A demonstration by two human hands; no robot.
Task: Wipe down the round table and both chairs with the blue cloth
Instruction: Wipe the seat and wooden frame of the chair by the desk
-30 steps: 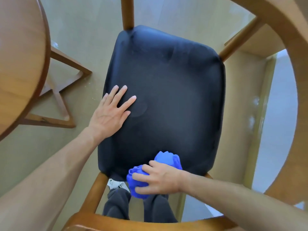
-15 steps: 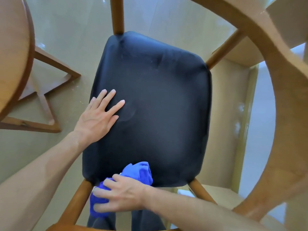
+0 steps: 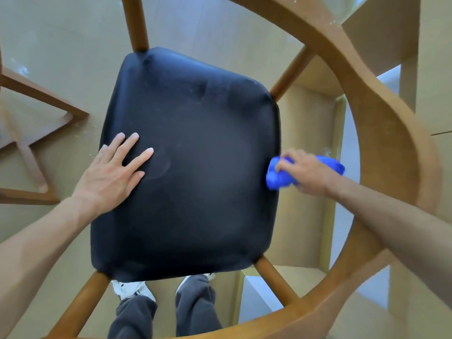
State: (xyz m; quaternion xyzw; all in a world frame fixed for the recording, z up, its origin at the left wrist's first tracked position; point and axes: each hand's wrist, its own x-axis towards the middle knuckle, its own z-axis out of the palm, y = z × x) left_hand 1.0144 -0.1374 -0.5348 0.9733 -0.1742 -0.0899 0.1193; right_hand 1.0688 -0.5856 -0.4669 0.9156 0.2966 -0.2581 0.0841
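The blue cloth (image 3: 281,178), bunched into a wad, is now at the right-hand side edge of the dark seat pad (image 3: 188,167); we record that a second ago it was at the near edge of that pad, close to the person's legs, and half a second ago it was passing the near-left corner. The wiping stroke has therefore travelled along the near edge and round to the right side.

Nearest to us, the trouser legs and shoes (image 3: 132,288) stand just behind the seat, inside the curved wooden backrest (image 3: 381,133) that rings the view. The right hand (image 3: 305,171) grips the cloth, fingers curled over it, and presses it against the pad's right edge. The left hand (image 3: 110,172) lies flat on the left part of the pad, fingers straight and spread, holding nothing; it has stayed in that place throughout, which we judge to be a steadying role.

Beyond the seat, the two far chair legs (image 3: 135,23) run to the pale floor. At far left, part of a wooden base (image 3: 36,94) shows; the round table top, visible a second ago, is out of view.

We judge the perimeter of this chair's seat to be partly covered: near and right edges addressed, far edge outstanding. The backrest shows pale specks and we cannot tell whether it has been wiped.
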